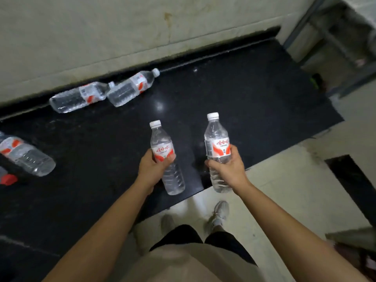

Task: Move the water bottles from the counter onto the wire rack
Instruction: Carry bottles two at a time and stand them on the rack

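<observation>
My left hand [152, 167] grips a clear water bottle [162, 143] with a red-and-white label and white cap, held upright above the black counter [234, 94]. My right hand [227, 169] holds a second matching bottle [216, 137] upright over the counter's front edge. Two more bottles lie on their sides near the back wall, one [78, 97] to the left and one [132, 88] touching it on the right. Another bottle [26, 154] lies at the far left edge. The wire rack is not clearly visible.
A red cap or object [8, 179] sits at the far left. A pale wall [122, 33] backs the counter. A grey metal frame [329, 37] stands at the upper right over a light floor [295, 180]. My shoes show below the counter edge.
</observation>
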Motion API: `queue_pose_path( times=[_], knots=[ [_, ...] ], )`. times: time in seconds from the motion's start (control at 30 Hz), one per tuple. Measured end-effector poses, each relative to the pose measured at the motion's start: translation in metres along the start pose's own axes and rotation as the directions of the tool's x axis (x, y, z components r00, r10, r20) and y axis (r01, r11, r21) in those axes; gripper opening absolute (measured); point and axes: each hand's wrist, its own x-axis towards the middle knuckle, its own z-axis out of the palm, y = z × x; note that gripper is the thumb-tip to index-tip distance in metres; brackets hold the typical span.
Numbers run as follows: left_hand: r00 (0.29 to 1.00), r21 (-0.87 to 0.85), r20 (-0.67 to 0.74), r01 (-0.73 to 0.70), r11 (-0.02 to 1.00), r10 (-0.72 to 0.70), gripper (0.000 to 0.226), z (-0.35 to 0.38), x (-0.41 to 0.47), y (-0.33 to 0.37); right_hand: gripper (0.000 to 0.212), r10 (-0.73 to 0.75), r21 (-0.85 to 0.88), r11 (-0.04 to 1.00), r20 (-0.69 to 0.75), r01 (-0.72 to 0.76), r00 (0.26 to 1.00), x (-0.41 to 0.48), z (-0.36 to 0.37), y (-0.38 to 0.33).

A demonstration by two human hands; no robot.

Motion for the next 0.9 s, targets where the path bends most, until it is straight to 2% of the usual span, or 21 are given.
queue_pose_path(
  times=[0.1,0.23,0.37,0.47,0.6,0.73,0.83,0.9],
  knots=[
    [0.978,-0.026,0.114,-0.172,0.985,0.173,0.038,0.065,-0.016,0.06,0.07,-0.051,0.122,0.99,-0.13,0.067,0.99,-0.004,-0.07,-0.007],
    [0.901,-0.064,0.252,-0.348,0.935,0.353,0.036,0.15,-0.049,0.13,0.066,-0.108,0.267,0.945,-0.29,0.189,0.951,-0.008,-0.16,-0.012],
    [0.817,-0.135,0.335,-0.451,0.882,0.469,0.036,0.25,-0.087,0.17,0.041,-0.089,0.392,0.876,-0.443,0.282,0.892,-0.006,-0.255,-0.003],
    [0.767,-0.139,0.362,-0.518,0.844,0.53,0.037,0.328,-0.113,0.187,0.036,-0.099,0.451,0.825,-0.478,0.341,0.873,0.002,-0.33,0.012],
    [0.689,-0.131,0.394,-0.613,0.779,0.608,0.043,0.428,-0.138,0.203,0.023,-0.188,0.441,0.782,-0.506,0.44,0.842,0.008,-0.429,0.03],
    [0.64,-0.128,0.409,-0.665,0.736,0.65,0.052,0.501,-0.156,0.219,0.03,-0.256,0.471,0.722,-0.499,0.507,0.828,0.023,-0.502,0.043],
    [0.626,-0.136,0.419,-0.673,0.727,0.658,0.049,0.54,-0.156,0.232,0.055,-0.273,0.506,0.671,-0.51,0.541,0.816,0.042,-0.541,0.047],
    [0.622,-0.137,0.419,-0.677,0.723,0.662,0.05,0.559,-0.149,0.242,0.061,-0.293,0.504,0.658,-0.515,0.56,0.806,0.058,-0.559,0.047]
  ],
)
